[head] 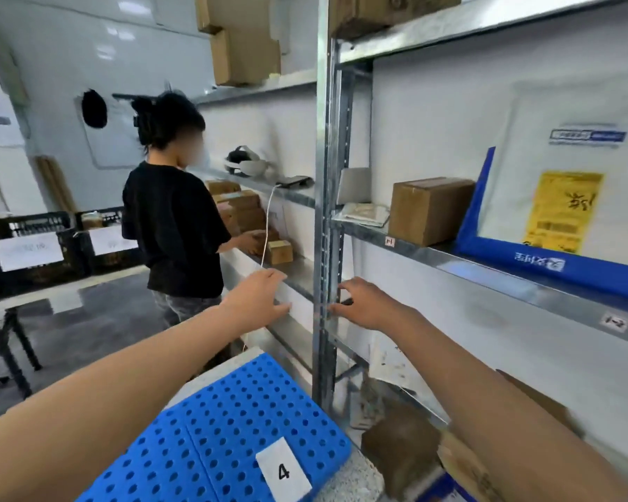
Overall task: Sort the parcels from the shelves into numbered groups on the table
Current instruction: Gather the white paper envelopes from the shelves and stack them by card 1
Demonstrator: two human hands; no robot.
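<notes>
You're at the fetching step, left hand (265, 295) spread and empty, right hand (363, 302) loosely bent and empty near the shelf post (325, 175), so next reach right to the brown box (428, 208) on the middle shelf (450, 256) and grip both its sides.

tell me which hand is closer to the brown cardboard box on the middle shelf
Right. The right hand is below and left of the cardboard box, beside the metal upright. The left hand is farther left, on the other side of that upright.
</notes>
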